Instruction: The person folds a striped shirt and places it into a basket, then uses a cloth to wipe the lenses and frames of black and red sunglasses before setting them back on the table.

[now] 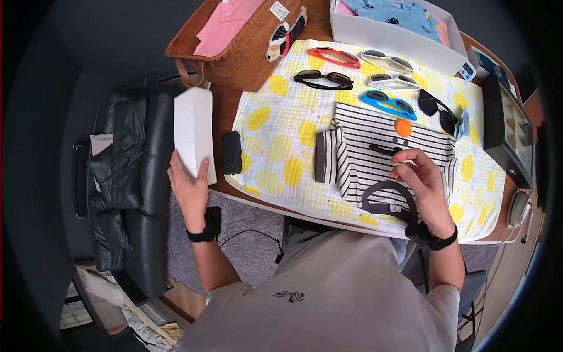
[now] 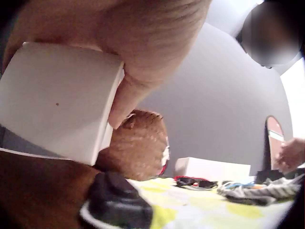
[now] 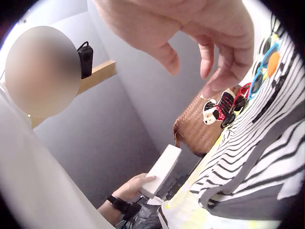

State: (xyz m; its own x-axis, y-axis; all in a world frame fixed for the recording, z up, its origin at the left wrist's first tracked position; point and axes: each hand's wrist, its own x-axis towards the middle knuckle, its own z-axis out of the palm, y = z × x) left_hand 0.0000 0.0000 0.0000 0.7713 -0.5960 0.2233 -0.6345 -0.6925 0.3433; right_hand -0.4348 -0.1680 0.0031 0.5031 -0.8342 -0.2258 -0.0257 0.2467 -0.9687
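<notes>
My left hand grips the near end of a long white box, thumb on one side and fingers on the other. The box is at the table's left edge; the left wrist view shows its pale end close up. Over a black-and-white striped shirt hovers my right hand, fingers loosely bent and nothing between them. The shirt lies with its dark grey collar toward me and an orange round patch on it. Beside the white box sits a black case.
Beyond the shirt lie several sunglasses, among them a red pair and a blue pair, on a lemon-print cloth. A woven basket, a white bin and a black compartment case stand around the cloth.
</notes>
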